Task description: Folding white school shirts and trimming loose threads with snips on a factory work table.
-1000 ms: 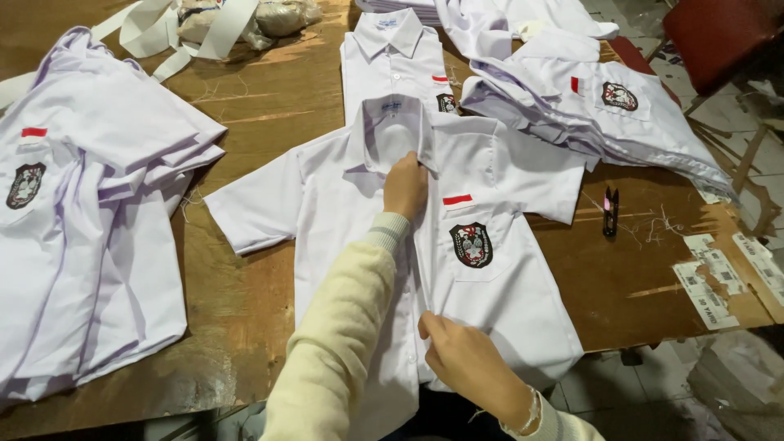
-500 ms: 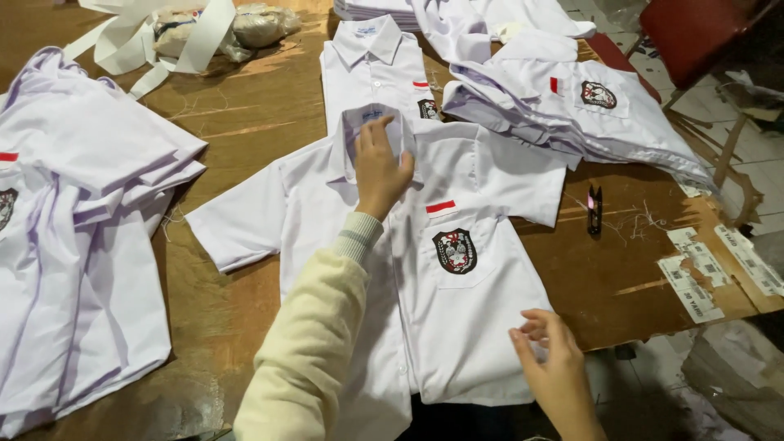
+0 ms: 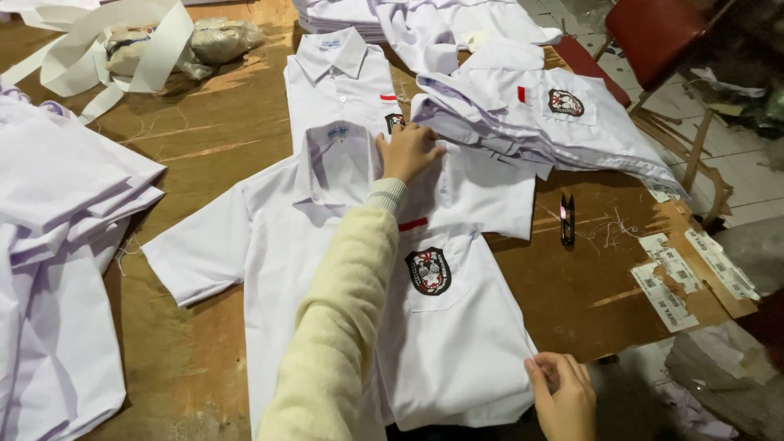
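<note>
white short-sleeved shirt with a crest patch on the pocket (image 3: 343,269) lies flat, front up, on the brown wooden bench (image 3: 212,122). left hand (image 3: 408,151), fingers curled together, presses on the shirt beside the collar. right hand (image 3: 563,392) pinches the shirt's lower hem edge. small black thread snips (image 3: 567,219) lie just right of the shirt.

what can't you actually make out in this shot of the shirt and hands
Head view only:
- White shirt: button placket hidden under the cream sleeve.
- Left hand: fingertips' contact with the collar hidden by the hand.
- Right hand: cut off by the bottom edge.
- Paper labels: print too small.
- Left shirt pile: cut off by the left edge.
</note>
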